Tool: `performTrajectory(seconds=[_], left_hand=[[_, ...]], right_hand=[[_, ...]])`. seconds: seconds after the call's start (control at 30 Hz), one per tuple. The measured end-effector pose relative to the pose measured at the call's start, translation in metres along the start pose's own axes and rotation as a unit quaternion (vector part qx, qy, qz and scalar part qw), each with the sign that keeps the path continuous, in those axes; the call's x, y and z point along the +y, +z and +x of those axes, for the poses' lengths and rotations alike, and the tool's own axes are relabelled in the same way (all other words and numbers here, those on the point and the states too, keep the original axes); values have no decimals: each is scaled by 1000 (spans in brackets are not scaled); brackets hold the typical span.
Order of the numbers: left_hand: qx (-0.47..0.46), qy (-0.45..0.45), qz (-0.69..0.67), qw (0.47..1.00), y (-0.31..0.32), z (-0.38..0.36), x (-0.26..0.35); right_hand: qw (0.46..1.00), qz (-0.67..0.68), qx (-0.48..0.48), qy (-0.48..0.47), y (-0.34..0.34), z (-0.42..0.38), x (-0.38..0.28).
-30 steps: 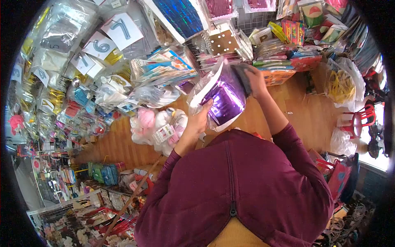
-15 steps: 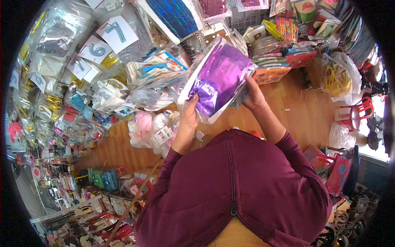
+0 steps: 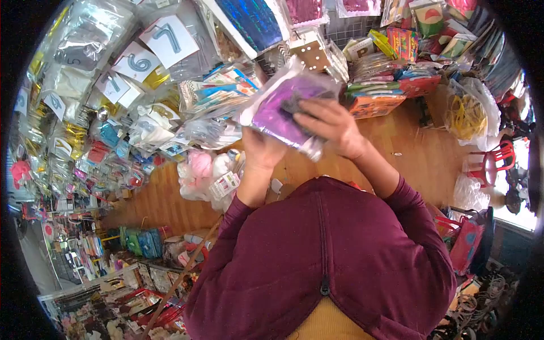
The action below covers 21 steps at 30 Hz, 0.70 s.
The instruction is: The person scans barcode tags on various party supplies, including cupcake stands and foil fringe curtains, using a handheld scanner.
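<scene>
A shiny purple foil packet in a clear plastic sleeve [image 3: 269,113] is held tilted in front of my chest. My left hand [image 3: 262,152] grips its lower left side from underneath, with the fingers hidden behind it. Over the packet's right part lies my right hand [image 3: 334,129], blurred by motion. Under its fingers a dark grey cloth [image 3: 291,104] is pressed against the plastic.
Plastic-wrapped goods with number cards [image 3: 170,41] hang at the upper left. A dark blue shiny packet [image 3: 249,22] hangs beyond my hands. Pink and white bagged items [image 3: 201,170] sit near my left wrist. A red chair [image 3: 493,161] stands at the right.
My right hand has moved from the packet's right edge onto its face, bringing the dark cloth into view. The packet has tilted flatter and shifted slightly left, and my left thumb no longer shows on top.
</scene>
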<state>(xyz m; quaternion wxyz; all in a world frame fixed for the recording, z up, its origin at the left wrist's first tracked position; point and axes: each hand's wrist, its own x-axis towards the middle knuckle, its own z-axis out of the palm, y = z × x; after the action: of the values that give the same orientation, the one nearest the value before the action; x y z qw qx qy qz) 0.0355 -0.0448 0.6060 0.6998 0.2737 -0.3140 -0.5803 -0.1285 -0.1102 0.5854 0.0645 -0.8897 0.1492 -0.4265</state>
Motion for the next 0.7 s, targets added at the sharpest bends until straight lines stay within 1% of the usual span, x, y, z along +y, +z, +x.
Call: performTrajectory(seconds=[0.03, 0.07, 0.1, 0.13, 0.17, 0.23, 0.27, 0.3, 0.33, 0.37, 0.43, 0.47, 0.5, 0.53, 0.57, 0.6, 0.63, 0.67, 0.7], left_hand=[[2, 2, 0, 1000, -8, 0, -2], [-12, 2, -71, 997, -21, 0, -7], [-26, 3, -142, 990, -22, 2, -6], [48, 9, -29, 998, -18, 1, -4], [47, 9, -27, 998, -19, 0, -6], [-65, 48, -111, 990, -27, -7, -16], [-57, 26, -91, 994, -34, -11, -19], [-59, 24, -92, 994, -35, -11, -20], [-65, 9, -7, 998, -35, -12, -20], [-68, -6, 78, 995, -37, -12, -19], [-56, -19, 54, 997, -47, -11, -22], [-9, -26, 4, 1000, -49, -11, -24], [35, -32, -46, 998, -47, -8, -23], [26, -2, -64, 998, -49, -7, -26], [25, -2, -63, 998, -57, -6, -27], [-19, -7, -103, 994, -64, -6, -27], [-65, -11, -144, 987, -70, -5, -29], [-87, 10, -154, 984, -74, -4, -33], [-88, 10, -155, 984, -64, -3, -31]], right_hand=[[999, -6, -32, 5, 8, 0, -8], [999, -14, -47, 19, 7, 3, -12], [999, -15, -48, 13, 8, 4, -13], [998, 18, -51, 14, 9, 6, -12], [997, 52, -54, 19, 11, 7, -12], [995, 71, -60, 31, 11, 7, -17], [994, 70, -68, 41, 11, 8, -19], [994, 67, -75, 49, 12, 10, -19], [991, 66, -100, 51, 17, 6, -17], [991, 64, -102, 51, 16, 7, -17], [986, 90, -125, 71, 19, 8, -21], [978, 122, -154, 70, 17, 8, -21], [979, 122, -152, 66, 15, 11, -25], [964, 193, -168, 68, 12, 13, -29], [944, 263, -184, 72, 10, 13, -33], [946, 274, -168, 42, 12, 14, -37], [946, 273, -167, 44, 16, 15, -40], [960, 230, -150, 47, 22, 16, -40], [972, 187, -134, 49, 28, 14, -40]])
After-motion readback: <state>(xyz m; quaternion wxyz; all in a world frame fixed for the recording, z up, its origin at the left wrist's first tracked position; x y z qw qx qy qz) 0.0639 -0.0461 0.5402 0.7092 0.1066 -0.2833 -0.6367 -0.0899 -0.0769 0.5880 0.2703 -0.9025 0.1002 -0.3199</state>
